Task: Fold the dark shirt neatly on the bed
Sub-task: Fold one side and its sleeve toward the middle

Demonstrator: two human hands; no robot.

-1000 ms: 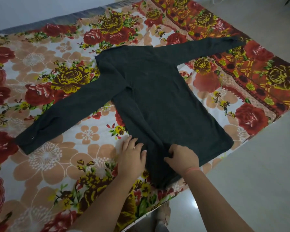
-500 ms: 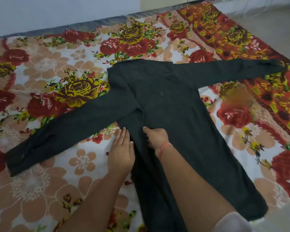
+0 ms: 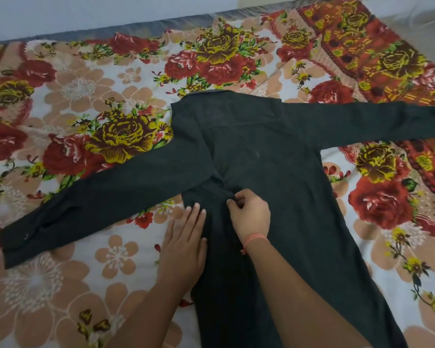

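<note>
The dark long-sleeved shirt (image 3: 274,151) lies flat on the bed, collar away from me, both sleeves spread out to the sides. Its left side is folded in toward the middle. My left hand (image 3: 186,242) lies flat with straight fingers on the folded left edge, just below the armpit. My right hand (image 3: 249,214), with an orange thread at the wrist, pinches a bit of cloth at the armpit fold. My right forearm hides part of the shirt's lower body.
The floral bedsheet (image 3: 86,109) covers the bed all round the shirt. A pale wall (image 3: 86,13) runs behind the bed's far edge. Bare floor (image 3: 432,18) shows at the top right corner.
Both hands have slid up the folded left edge from the hem to the armpit. My right hand now pinches the cloth there. The view has moved closer to the shirt.
</note>
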